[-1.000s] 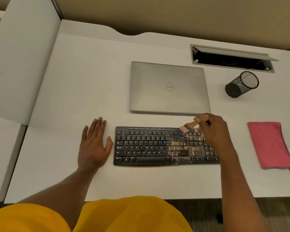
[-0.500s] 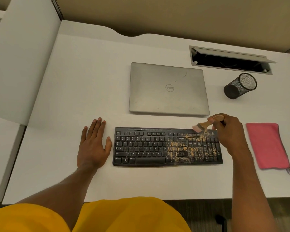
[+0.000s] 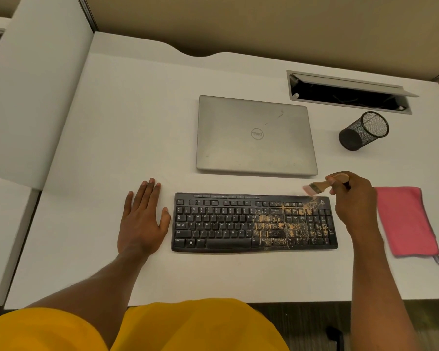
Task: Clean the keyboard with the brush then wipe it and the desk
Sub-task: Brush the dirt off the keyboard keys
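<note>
two hands: left hand (image 3: 142,221) flat on smooth white worktop (image 3: 137,122), grip spread; right hand (image 3: 354,198), grip pinching wooden-handled brush (image 3: 321,184), pink bristles blurred, near dust-speckled black keyboard (image 3: 228,224).

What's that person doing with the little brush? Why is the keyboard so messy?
A person is cleaning a dirty black computer keyboard. Their right hand holds a small wooden-handled brush with pink bristles at the keyboard's far right corner. Tan crumbs speckle the keys on that side. Their left hand rests flat on the white desk beside it. A pink cloth lies untouched on the right.
</note>
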{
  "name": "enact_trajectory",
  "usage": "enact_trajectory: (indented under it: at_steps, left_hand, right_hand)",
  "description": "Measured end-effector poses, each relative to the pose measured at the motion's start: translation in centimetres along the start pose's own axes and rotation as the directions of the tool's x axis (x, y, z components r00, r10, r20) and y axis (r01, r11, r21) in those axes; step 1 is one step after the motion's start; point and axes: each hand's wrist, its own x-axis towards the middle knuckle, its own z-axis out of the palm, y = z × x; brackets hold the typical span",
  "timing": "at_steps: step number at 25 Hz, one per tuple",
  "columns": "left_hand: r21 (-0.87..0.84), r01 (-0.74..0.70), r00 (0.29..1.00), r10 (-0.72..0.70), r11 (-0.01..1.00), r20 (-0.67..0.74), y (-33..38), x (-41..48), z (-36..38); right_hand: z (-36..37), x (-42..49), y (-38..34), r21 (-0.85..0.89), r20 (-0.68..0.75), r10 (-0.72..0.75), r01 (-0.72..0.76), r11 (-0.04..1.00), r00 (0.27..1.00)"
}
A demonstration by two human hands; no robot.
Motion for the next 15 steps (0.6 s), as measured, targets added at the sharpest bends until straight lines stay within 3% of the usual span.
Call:
enact_trajectory:
  at_steps: [4, 11, 15]
  left_hand:
    - [-0.004, 0.000, 1.000, 0.000, 1.000, 0.001, 0.1, 0.0, -0.1]
    - [0.000, 0.000, 1.000, 0.000, 1.000, -0.004, 0.1, 0.0, -0.1]
    - [-0.009, 0.000, 1.000, 0.000, 1.000, -0.012, 0.0, 0.0, 0.0]
  right_hand:
    - [0.2, -0.1, 0.6, 0.072, 0.082, 0.028, -0.033, 0.997, 0.996]
    - [-1.0, 0.1, 2.9, -0.019, -0.185, 0.115, -0.120, 0.993, 0.976]
    - [-0.8, -0.2, 2.1, 0.174, -0.160, 0.158, -0.130, 0.976, 0.974]
